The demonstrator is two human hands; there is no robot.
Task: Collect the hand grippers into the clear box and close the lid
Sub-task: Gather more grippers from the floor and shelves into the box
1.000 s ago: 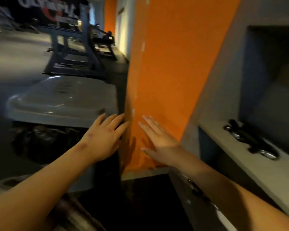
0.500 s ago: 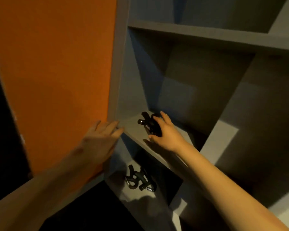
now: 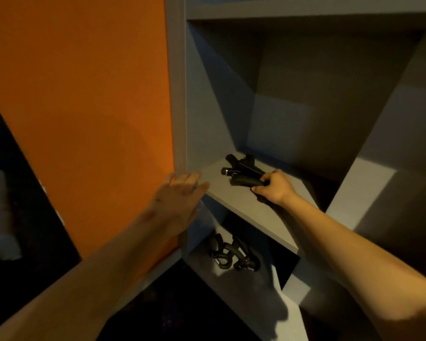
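- Two heaps of black hand grippers lie in a grey shelf unit. The upper heap (image 3: 241,168) sits on the upper shelf (image 3: 244,207) toward its back left corner, and the lower heap (image 3: 231,254) sits on the lower shelf (image 3: 234,289) just below.
- The right grip (image 3: 273,189), a bare hand, reaches in over the upper shelf. Its fingers and thumb are curled round the dark handle of the nearest gripper (image 3: 244,182), which lies at the front of the upper heap and touches the others.
- The left grip (image 3: 180,200) has its fingers straight and close together and holds nothing. Its fingertips are at the front left corner of the upper shelf, beside the grey upright (image 3: 177,94); I cannot tell whether they touch the board.
- An orange panel (image 3: 84,94) stands left of the upright.
- Dim light hides how many grippers each heap holds.
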